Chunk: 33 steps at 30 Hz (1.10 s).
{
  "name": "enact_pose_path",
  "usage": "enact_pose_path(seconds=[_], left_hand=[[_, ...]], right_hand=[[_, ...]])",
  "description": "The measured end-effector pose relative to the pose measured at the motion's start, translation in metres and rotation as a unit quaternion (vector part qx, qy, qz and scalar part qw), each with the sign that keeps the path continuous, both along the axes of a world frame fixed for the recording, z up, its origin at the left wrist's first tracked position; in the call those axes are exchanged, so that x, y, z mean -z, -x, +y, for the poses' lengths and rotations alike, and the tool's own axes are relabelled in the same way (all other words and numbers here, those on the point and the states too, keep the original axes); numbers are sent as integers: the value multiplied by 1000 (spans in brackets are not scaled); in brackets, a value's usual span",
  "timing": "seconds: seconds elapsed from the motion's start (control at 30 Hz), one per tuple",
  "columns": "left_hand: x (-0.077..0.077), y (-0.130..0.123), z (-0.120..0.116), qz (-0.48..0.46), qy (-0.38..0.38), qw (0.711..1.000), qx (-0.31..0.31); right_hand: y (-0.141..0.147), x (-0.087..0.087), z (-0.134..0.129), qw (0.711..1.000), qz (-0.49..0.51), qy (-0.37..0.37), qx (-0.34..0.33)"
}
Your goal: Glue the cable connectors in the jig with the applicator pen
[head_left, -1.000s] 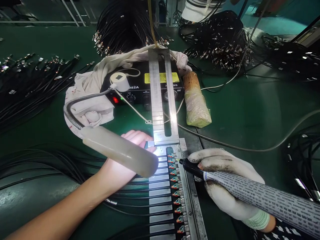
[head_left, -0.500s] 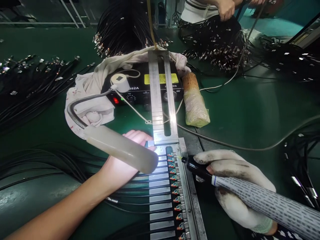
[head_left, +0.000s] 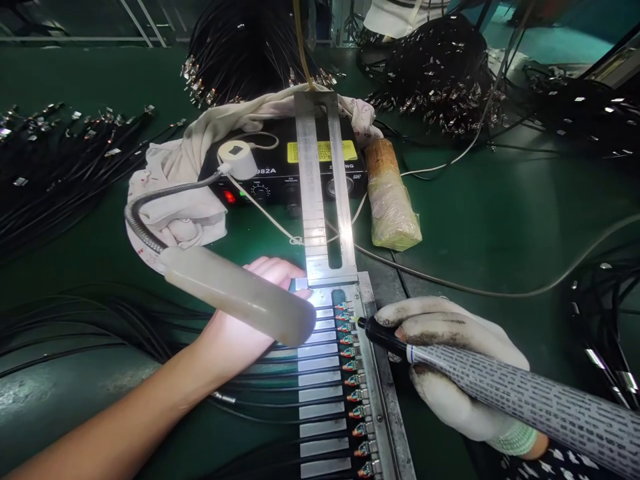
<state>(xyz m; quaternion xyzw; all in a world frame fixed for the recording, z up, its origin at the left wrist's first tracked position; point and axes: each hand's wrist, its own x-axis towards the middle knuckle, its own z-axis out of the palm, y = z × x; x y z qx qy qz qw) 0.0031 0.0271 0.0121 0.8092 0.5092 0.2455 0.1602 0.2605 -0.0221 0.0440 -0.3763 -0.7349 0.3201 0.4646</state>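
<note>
My bare left hand [head_left: 250,327] is at the upper left end of a metal fixture [head_left: 320,427], its fingertips at the fixture's edge; a lamp head hides much of it. Several black cables [head_left: 280,400] lie across the fixture, ending in small connectors [head_left: 354,381] with coloured wires along its right side. In a stained white glove, my right hand [head_left: 460,360] is closed round a black and grey pen-like dispenser [head_left: 480,380]. The dispenser's tip is beside the connectors near the fixture's top end.
A lamp [head_left: 240,297] on a bent metal neck hangs over my left hand. Behind the fixture stand a black control box [head_left: 275,180], a cloth [head_left: 185,207] and a wrapped block [head_left: 395,207]. Cable bundles [head_left: 435,73] lie around; a person's white clothing [head_left: 400,17] shows beyond.
My right hand and the dispenser have moved slightly left, bringing the tip from near the top connector to a little lower down the row. The other person's hands have left the view.
</note>
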Motion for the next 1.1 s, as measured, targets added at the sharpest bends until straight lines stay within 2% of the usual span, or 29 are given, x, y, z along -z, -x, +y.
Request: enact_pose_path(seconds=[0.4, 1.1], left_hand=[[-3, 0, 0, 2, 34, 999, -13], [-1, 0, -1, -6, 22, 1000, -14]], right_hand=[[2, -3, 1, 1000, 10, -15, 4], [0, -5, 2, 1000, 3, -20, -12]])
